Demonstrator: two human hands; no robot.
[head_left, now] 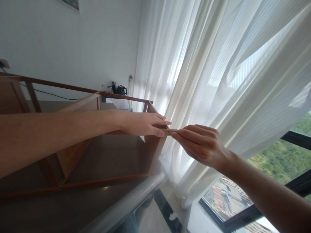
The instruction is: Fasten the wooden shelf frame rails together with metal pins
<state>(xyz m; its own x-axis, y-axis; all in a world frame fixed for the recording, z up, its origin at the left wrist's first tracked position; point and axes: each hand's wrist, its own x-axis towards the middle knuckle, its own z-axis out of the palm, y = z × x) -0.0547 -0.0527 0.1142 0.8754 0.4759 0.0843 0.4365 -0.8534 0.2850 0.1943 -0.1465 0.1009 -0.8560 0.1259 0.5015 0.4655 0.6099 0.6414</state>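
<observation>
My left hand reaches in from the left and lies over the top corner of a brown wooden frame. Its fingers are stretched out, with the thumb apart on the near side. Just right of it, my right hand is closed in a pinch at the end of the corner rail. A small metal fitting shows in the wood by those fingertips. Whatever the right fingers pinch is too small and too covered to make out. Crosswise wooden panels divide the frame.
White sheer curtains hang close behind the right hand. A dark-framed window looks out on trees and buildings at lower right. A blurred, clear plastic-like sheet lies along the near side. Farther back stands a black kettle.
</observation>
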